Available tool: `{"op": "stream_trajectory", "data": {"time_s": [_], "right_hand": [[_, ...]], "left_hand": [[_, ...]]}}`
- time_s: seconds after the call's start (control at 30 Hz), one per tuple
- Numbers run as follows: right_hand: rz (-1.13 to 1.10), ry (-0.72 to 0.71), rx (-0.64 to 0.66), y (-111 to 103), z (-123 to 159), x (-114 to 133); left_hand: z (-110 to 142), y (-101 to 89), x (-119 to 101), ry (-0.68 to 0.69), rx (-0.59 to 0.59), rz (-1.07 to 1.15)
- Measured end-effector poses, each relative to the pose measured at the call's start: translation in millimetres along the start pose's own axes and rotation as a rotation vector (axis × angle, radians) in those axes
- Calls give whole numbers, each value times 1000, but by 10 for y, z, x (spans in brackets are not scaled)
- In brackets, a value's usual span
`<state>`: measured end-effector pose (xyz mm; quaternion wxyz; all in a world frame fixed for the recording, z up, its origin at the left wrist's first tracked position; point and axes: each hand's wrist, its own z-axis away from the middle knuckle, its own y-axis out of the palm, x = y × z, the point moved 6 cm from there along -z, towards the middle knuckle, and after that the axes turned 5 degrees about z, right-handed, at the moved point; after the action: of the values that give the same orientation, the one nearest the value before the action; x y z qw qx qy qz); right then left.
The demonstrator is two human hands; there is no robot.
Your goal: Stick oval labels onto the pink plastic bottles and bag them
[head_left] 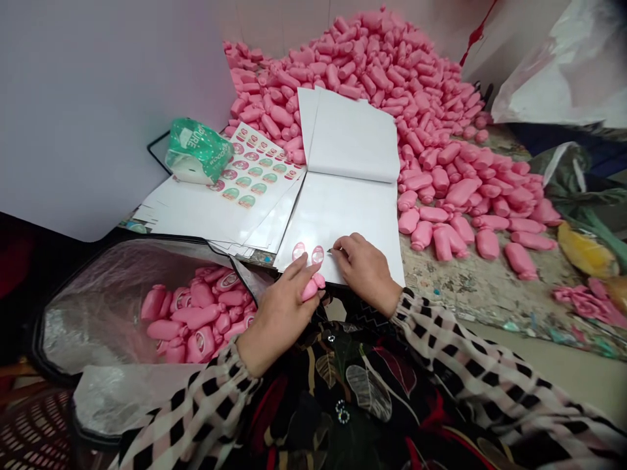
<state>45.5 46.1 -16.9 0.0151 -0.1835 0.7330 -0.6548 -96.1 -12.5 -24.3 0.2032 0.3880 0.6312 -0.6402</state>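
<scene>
My left hand [284, 301] is closed round a small pink bottle [312, 287], most of it hidden by the palm. Its fingertips lie over the lower edge of a white sheet [350, 209], beside two oval pink labels [317, 254]. Just right of those labels, my right hand [367, 264] pinches a small pointed tool [330, 250]; only its dark tip shows, so its kind is unclear. The tip is close to the right-hand label. Beyond this sheet, more white pages [350, 134] are folded back against the bottles.
A large heap of pink bottles [377, 65] covers the back and right of the table. Printed label sheets [255, 170] lie left, under a green tissue pack [198, 151]. An open lined bag [98, 320] at lower left holds labelled bottles. A yellow item [585, 251] sits far right.
</scene>
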Motion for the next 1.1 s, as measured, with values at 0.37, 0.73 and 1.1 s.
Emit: {"op": "stream_trajectory", "data": {"time_s": [0.37,0.73,1.1], "right_hand": [[104,-50,44,38,-61,36],[-55,-39,71,67,-32,2],[2,-91,81,31,-114,-12]], "left_hand": [[4,226,120,-61,176,-279],[20,250,149,-52,167,-264],[16,259,155,-45,168,-252]]}}
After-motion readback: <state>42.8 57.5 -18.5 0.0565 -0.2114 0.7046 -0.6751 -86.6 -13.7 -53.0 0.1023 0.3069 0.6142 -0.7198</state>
